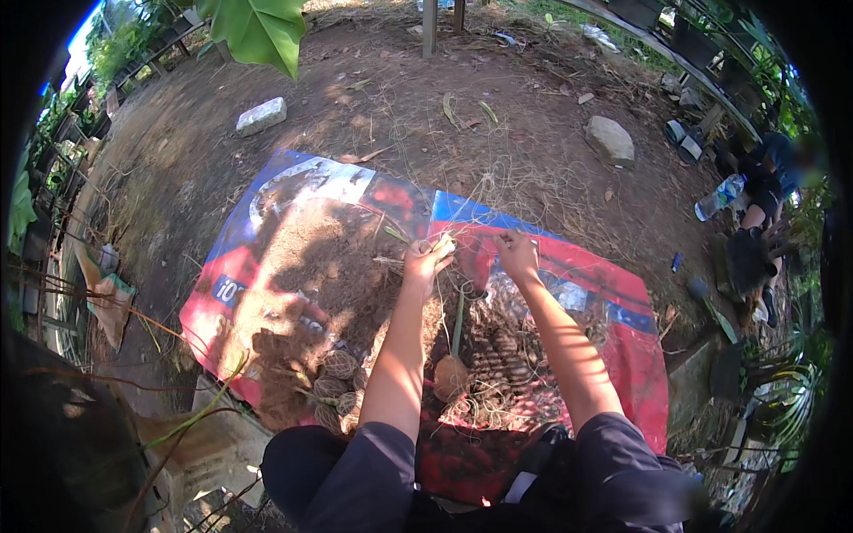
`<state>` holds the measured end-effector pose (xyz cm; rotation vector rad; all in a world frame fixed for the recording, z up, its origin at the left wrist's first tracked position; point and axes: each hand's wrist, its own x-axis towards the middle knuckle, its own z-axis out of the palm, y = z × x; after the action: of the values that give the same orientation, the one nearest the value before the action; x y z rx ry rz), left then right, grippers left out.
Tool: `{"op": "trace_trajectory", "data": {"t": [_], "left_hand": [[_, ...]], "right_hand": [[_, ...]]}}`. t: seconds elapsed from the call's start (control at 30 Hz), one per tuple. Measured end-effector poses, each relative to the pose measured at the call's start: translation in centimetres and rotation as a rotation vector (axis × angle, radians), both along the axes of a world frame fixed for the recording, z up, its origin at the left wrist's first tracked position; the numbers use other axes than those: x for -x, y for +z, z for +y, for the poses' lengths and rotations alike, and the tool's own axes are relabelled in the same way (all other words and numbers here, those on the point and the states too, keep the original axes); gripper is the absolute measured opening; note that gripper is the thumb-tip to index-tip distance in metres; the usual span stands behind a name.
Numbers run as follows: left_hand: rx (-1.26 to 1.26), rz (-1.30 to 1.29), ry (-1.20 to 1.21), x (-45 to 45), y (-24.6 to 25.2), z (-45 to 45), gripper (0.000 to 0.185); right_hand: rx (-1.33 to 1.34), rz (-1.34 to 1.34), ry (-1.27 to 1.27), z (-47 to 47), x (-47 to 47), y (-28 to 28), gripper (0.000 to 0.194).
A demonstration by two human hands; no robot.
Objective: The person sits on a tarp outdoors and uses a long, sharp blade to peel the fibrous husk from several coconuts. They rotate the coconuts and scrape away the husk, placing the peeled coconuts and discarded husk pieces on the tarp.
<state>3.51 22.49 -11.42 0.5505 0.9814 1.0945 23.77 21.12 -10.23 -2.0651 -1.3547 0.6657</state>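
My left hand (424,260) grips a short plant cutting (445,244) with a pale end and green stem over the middle of a printed plastic banner (620,286). To its right, my right hand (518,256) is raised with its fingers pinched, apparently on a thin strand of twine (476,230); the strand is hard to make out. Loose brown soil or coir (313,246) covers the banner's left half. Several twine-wrapped balls (336,380) lie beside my left forearm. Between my arms rests a brown ball (451,378) with a long green stem.
Tangled strands (500,180) spread over the bare earth beyond the banner. A white block (261,117) and a stone (610,141) lie farther out. At the right sit another person (766,173), a plastic bottle (720,197) and a trowel (710,306). A large leaf (256,30) hangs at the top.
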Motion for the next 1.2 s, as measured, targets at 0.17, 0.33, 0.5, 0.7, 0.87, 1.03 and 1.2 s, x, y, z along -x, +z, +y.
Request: {"op": "trace_trajectory", "data": {"t": [0.17, 0.33, 0.5, 0.7, 0.87, 1.03, 1.2], "left_hand": [[-0.107, 0.138, -0.416, 0.2, 0.1, -0.8, 0.027], [0.043, 0.157, -0.295, -0.5, 0.9, -1.2, 0.040], [-0.032, 0.092, -0.207, -2.6, 1.3, -0.9, 0.048], [-0.011, -0.020, -0.128, -4.9, 0.6, -1.2, 0.030], [-0.114, 0.089, 0.016, -4.9, -0.3, -1.3, 0.031], [-0.047, 0.149, 0.213, -4.6, -2.3, -0.3, 0.030], [-0.096, 0.194, 0.254, -3.7, -3.7, 0.3, 0.035]], "right_hand": [[0.309, 0.700, 0.078, -0.4, 3.2, 0.5, 0.025], [0.215, 0.557, 0.296, -1.3, 1.1, 0.7, 0.033], [0.158, 0.506, 0.511, -2.6, -1.1, 1.3, 0.027], [0.161, 0.087, 0.569, -4.5, -1.2, 2.9, 0.031], [0.113, 0.378, 0.596, -5.1, -2.0, 2.8, 0.028], [0.444, 0.405, 0.697, -4.1, -3.9, 2.5, 0.041], [0.878, 0.357, 0.864, -3.9, -7.3, 3.3, 0.030]]}}
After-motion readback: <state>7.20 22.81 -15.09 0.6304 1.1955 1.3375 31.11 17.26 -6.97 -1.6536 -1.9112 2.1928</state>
